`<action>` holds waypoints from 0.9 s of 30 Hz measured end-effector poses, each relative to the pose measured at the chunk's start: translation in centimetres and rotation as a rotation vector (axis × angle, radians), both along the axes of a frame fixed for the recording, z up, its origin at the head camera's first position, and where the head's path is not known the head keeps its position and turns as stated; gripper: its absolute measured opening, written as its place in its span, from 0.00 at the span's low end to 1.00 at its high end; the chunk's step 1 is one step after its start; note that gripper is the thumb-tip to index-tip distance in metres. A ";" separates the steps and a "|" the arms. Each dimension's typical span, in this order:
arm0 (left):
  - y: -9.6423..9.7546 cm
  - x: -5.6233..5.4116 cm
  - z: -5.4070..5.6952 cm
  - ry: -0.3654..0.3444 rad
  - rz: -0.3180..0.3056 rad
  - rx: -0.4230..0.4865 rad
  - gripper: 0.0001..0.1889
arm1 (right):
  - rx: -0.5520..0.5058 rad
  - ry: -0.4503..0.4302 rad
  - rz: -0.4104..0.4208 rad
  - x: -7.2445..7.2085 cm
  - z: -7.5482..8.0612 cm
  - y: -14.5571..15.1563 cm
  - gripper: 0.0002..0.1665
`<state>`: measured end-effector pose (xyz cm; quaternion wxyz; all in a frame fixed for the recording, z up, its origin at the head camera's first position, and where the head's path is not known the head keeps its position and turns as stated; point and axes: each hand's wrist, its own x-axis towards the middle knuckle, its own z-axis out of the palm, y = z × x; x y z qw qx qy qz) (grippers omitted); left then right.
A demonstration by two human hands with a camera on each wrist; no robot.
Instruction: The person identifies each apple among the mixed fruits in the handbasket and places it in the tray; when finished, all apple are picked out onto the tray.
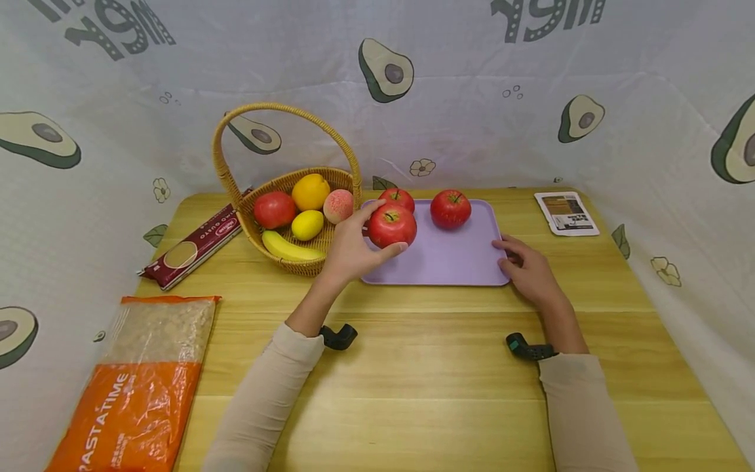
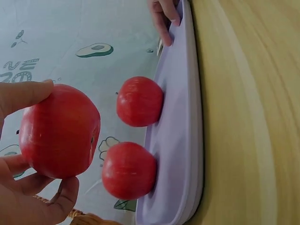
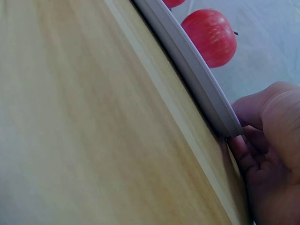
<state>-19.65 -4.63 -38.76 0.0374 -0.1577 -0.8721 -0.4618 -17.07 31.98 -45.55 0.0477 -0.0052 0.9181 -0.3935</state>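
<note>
My left hand (image 1: pixel 352 248) holds a red apple (image 1: pixel 392 226) between thumb and fingers, above the left part of a lilac tray (image 1: pixel 451 262). In the left wrist view the held apple (image 2: pixel 61 131) hangs clear of the tray. Two more apples lie on the tray: one (image 1: pixel 451 210) near the middle of its back edge, the other (image 1: pixel 398 196) further left, partly hidden behind the held one. At the tray's right end, my right hand (image 1: pixel 531 270) pinches the rim, thumb above and fingers below, as the right wrist view shows.
A wicker basket (image 1: pixel 289 265) with a tall handle stands left of the tray, holding a banana, a lemon, an orange, a peach and a red fruit. Further left lie a maroon pasta packet (image 1: pixel 197 246) and an orange bag (image 1: pixel 138 393). A small white packet (image 1: pixel 567 214) lies back right.
</note>
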 end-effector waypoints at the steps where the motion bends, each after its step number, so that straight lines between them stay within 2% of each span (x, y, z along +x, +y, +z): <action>1: 0.2 0.1 -0.1 -0.015 0.003 -0.013 0.44 | -0.001 0.000 0.001 0.0 0.0 0.0 0.27; 4: 0.7 0.2 -0.3 -0.064 0.012 -0.045 0.44 | -0.001 0.004 0.003 -0.1 0.0 0.0 0.27; 12: 1.8 0.0 -1.2 -0.129 0.021 -0.083 0.45 | 0.004 0.009 0.008 -0.1 0.0 0.0 0.27; 18: 2.4 -0.2 -1.7 -0.126 0.035 -0.102 0.45 | 0.002 0.002 0.005 0.0 0.1 -0.1 0.27; 27: 3.0 -0.5 -2.8 -0.152 0.006 -0.134 0.45 | 0.001 0.002 0.000 0.0 0.0 0.0 0.27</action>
